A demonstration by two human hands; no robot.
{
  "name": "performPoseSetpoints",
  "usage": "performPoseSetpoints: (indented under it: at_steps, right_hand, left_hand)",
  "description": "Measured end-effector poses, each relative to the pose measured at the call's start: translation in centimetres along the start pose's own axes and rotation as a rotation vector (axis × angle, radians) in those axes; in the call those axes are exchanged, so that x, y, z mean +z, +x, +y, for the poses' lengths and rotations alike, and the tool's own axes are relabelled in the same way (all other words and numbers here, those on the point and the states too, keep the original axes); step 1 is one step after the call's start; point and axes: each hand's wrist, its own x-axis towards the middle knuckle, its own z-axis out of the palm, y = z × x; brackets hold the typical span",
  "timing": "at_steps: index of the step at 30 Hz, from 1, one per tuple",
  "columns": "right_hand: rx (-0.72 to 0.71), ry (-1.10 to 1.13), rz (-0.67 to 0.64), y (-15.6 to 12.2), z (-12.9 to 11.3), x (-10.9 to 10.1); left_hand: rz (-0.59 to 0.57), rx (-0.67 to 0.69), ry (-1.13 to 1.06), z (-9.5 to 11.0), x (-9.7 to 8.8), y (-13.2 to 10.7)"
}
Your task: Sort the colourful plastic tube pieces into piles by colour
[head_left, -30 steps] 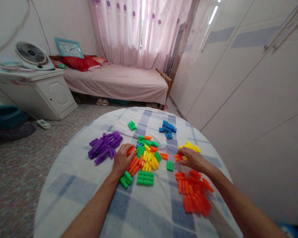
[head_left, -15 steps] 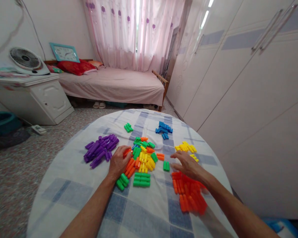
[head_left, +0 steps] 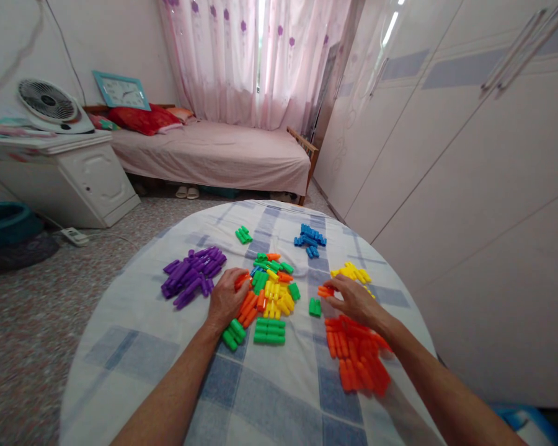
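Observation:
On the round table's checked cloth [head_left: 134,347], my left hand [head_left: 227,298] lies on the left edge of a mixed pile [head_left: 273,288] of orange, yellow and green plastic pieces. Its fingers curl around an orange piece [head_left: 242,280]. My right hand [head_left: 354,301] pinches two orange pieces [head_left: 325,291] at its fingertips, just above the orange heap [head_left: 359,358] and next to the yellow group [head_left: 352,272]. A small green cluster [head_left: 314,306] sits between my hands.
Sorted groups lie around: purple [head_left: 190,277] at the left, a few green [head_left: 244,235] and blue [head_left: 310,240] at the far side, green rows [head_left: 270,332] near me. Beyond the table are a bed [head_left: 214,155], a white cabinet [head_left: 69,179] with a fan [head_left: 51,105], and wardrobes [head_left: 469,142] on the right.
My right hand dropped over the orange heap, then reached left and took two orange pieces that lay beside the mixed pile. My left hand has stayed on the pile's left edge.

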Motion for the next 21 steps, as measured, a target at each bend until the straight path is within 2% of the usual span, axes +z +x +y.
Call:
performPoseSetpoints:
  at_steps: [5, 10, 12, 15, 18, 21]
  right_hand:
    - [0.037, 0.046, -0.127, -4.8, 0.9, -1.3]
    - [0.008, 0.017, -0.154, -6.3, -0.1, -1.2]
    - [0.009, 0.015, -0.107, -6.3, -0.9, -1.2]
    - [0.031, 0.119, 0.061, -6.0, -3.1, -0.3]
    - [0.005, 0.314, 0.224, -5.3, -6.2, 2.1]
    - [-0.01, 0.452, 0.328, -4.2, -9.0, 5.2]
  left_hand:
    - [-0.005, 0.001, 0.008, -0.2, 0.1, 0.0]
    - [0.004, 0.012, 0.008, 0.0, 0.0, 0.0]
    - [0.006, 0.018, 0.006, 0.1, -0.1, 0.0]
    - [0.004, 0.022, -0.001, 0.3, -0.1, 0.0]
    - [0.01, 0.018, -0.009, 0.2, 0.0, -0.1]
    - [0.008, 0.014, -0.026, 0.1, 0.1, -0.1]
